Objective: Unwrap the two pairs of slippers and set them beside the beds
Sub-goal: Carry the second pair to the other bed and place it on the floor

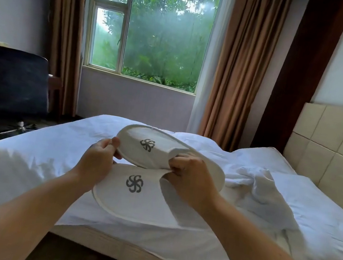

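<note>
Now both hands hold white slippers above the bed [35,148]. Left hand [96,159] pinches the toe edge of the upper slipper [151,149], thumb on top and fingers curled under the rim. Right hand [190,177] is closed at the slipper's opening, its fingers tucked in where the upper slipper meets the lower slipper [133,193]. The upper one is tilted, toe to the left, lifted clear at that end. The lower one lies flat just below both hands, on or just above the sheet; which, I cannot tell. Each bears a grey pinwheel logo.
</note>
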A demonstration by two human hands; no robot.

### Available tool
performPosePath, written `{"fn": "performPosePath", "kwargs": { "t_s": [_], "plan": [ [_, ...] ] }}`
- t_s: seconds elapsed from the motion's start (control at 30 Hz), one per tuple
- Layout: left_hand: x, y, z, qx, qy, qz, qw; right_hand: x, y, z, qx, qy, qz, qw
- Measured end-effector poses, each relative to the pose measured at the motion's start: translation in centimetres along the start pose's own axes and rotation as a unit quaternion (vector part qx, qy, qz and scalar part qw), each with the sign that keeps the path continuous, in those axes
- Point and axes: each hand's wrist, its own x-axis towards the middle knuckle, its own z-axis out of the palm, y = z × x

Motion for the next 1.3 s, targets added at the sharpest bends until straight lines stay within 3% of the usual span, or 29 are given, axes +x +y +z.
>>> {"fn": "performPosePath", "kwargs": {
  "t_s": [0.27,0.53,0.83,1.13,1.3],
  "plan": [
    [10.6,-3.6,2.4,-0.063,0.060,-0.042,0.995,7.9,8.1,9.0,-0.012,0.058,0.013,0.998],
    [20.3,2.8,1.2,-0.060,0.104,-0.087,0.989,20.5,12.7,10.1,0.057,0.027,0.020,0.998],
    [26.1,16.1,-4.8,-0.053,0.169,-0.112,0.978,35.5,10.2,4.6,0.124,-0.001,0.005,0.992],
    [25.0,26.2,-11.4,-0.060,0.252,-0.103,0.960,44.6,4.5,0.0,0.196,-0.007,-0.046,0.980],
    [23.9,28.3,-16.3,-0.026,0.307,-0.074,0.949,48.1,1.2,0.9,0.199,-0.089,-0.078,0.973]
  ]
}}
